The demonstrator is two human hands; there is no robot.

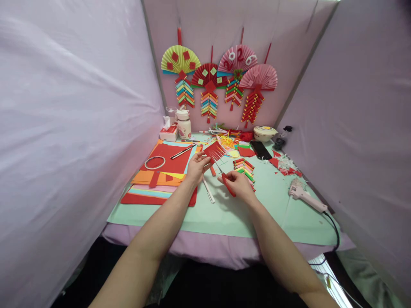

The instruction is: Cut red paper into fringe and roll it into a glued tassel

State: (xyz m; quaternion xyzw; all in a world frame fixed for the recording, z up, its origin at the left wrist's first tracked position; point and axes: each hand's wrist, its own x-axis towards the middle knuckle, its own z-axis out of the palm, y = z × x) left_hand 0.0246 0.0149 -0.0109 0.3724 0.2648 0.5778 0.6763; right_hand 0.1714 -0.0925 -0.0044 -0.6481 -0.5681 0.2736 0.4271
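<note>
My left hand (pixel 197 167) pinches a small red paper piece (pixel 214 151) cut into a fringe of thin strips, held up over the green mat (pixel 224 209). My right hand (pixel 237 183) is closed around red-handled scissors (pixel 224 177), whose blades point up toward the fringed paper's lower edge. A small stack of coloured paper strips (pixel 244 167) lies just right of the scissors. A white pen-like stick (pixel 208 190) rests on the mat between my hands.
A pile of coloured paper sheets (pixel 162 175) with a tape ring (pixel 154 162) lies at left. A pink glue gun (pixel 305 196) with its cord sits at right. A bowl (pixel 265 132), a black phone (pixel 260 149), a jar (pixel 184 124) and paper scraps crowd the back. Paper fans (pixel 210 77) hang on the wall.
</note>
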